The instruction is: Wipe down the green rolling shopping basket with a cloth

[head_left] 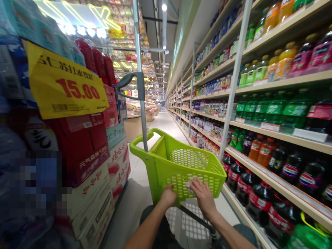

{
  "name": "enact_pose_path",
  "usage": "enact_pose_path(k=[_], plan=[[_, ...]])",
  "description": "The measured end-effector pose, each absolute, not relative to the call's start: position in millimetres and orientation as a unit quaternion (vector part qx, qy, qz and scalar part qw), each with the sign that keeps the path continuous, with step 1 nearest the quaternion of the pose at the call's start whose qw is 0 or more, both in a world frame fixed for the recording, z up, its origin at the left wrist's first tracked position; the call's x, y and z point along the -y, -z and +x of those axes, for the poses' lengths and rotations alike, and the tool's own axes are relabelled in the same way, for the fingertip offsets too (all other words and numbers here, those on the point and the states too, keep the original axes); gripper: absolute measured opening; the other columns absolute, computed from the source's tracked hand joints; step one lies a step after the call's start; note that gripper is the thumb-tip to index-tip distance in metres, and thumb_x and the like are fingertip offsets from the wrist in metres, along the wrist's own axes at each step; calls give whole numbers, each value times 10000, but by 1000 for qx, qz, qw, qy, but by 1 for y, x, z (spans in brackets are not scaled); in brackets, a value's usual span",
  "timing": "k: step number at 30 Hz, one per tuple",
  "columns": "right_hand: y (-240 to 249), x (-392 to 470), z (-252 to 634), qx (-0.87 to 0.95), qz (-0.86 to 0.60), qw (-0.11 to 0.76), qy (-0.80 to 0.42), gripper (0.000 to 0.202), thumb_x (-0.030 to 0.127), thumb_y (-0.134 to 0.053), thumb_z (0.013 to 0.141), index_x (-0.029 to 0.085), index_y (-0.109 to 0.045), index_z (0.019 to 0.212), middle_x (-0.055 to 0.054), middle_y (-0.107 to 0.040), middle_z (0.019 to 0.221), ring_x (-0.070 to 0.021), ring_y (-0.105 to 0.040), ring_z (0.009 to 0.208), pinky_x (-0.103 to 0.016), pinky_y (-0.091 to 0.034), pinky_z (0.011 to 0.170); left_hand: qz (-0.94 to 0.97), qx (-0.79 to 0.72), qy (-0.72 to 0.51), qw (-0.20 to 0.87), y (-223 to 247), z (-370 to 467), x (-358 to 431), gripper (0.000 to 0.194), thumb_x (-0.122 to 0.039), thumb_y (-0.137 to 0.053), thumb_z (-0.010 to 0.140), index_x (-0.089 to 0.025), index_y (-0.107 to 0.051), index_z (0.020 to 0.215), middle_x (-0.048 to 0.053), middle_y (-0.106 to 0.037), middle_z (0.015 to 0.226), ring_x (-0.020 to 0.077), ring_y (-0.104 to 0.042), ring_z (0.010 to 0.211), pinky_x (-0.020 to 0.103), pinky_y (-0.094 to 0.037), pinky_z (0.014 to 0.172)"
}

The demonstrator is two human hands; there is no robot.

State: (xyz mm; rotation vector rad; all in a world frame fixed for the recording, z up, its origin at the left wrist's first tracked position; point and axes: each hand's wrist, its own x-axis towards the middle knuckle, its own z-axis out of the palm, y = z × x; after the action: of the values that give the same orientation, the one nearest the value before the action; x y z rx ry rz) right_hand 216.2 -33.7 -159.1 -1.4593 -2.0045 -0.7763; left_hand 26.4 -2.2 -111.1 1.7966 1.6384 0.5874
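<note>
A green plastic shopping cart point(160, 166) with a perforated basket stands sideways in front of me. My left hand point(169, 195) is closed on the lower edge of its near side, towards the left. Against the slotted side wall, further right, my right hand point(202, 195) presses a crumpled white cloth point(191, 185), its fingers laid over it. A grey pole point(140, 52) rises from the handle end, with a grey hooked holder point(138, 86) on it. The visible inside of the basket holds nothing.
Shelves point(285, 133) of bottled drinks line the right side. Stacked drink cartons point(90, 190) with a yellow price sign point(68, 83) stand close on the left. A tiled aisle point(166, 121) runs ahead between them. My knees are below the cart.
</note>
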Motion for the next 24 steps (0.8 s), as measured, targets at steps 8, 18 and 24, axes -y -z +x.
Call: enact_pose_path(k=[8, 18, 24], plan=[[173, 18, 212, 800, -488, 241, 252, 546, -16, -327, 712, 285, -608, 1071, -4, -600, 1153, -196, -470, 1142, -416, -338, 934, 664, -640, -269, 276, 110, 10, 2, 399, -155, -542, 638, -142, -583, 1035, 105, -595, 1116, 219, -539, 1038, 283, -399, 907], [110, -5, 170, 754, -501, 321, 278, 512, -5, -322, 765, 222, -543, 1166, -42, -507, 1268, -223, -327, 1255, -451, -282, 986, 704, -630, -282, 169, 93, -13, 1, 485, -144, -468, 688, -143, -467, 1173, 104, -463, 1270, 216, -376, 1192, 333, -245, 1026], [160, 7, 153, 818, -484, 240, 198, 501, -15, -333, 773, 260, -582, 1109, -25, -568, 1198, -198, -441, 1171, -408, -329, 949, 746, -611, -259, 62, 99, -36, 5, 558, -122, -433, 685, -120, -397, 1242, 106, -393, 1344, 213, -295, 1260, 386, -162, 1067]])
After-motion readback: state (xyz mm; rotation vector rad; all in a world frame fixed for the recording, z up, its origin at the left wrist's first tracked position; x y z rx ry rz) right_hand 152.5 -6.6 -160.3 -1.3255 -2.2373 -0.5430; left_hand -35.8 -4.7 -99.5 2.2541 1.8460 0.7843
